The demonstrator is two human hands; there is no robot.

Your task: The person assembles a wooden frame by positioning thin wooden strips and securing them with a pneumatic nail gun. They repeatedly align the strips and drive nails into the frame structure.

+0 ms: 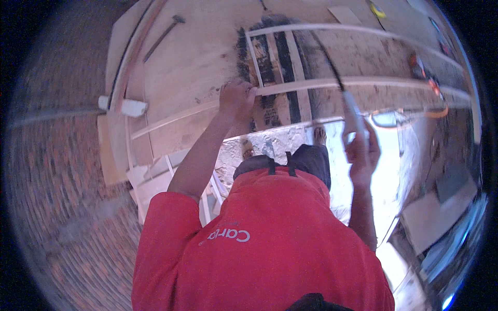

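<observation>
My left hand (237, 101) is closed on a long pale wooden strip (181, 115) beside the corner of a narrow wooden frame (321, 84) lying on the work surface. My right hand (363, 153), smeared by motion, is raised over the right side, its fingers round the pale end of a long thin tool with a dark shaft (332, 65). The shaft points away from me across the frame; the blur hides what kind of tool it is. Dark stained bands (282, 54) show on the board under the frame.
A hammer (162, 40) lies at the far left of the board. Near the left edge sits a white block (124, 105). An orange and black tool (425, 75) lies to the right. Flat panels (436, 217) lean at the lower right; wood pieces (161, 181) lie lower left.
</observation>
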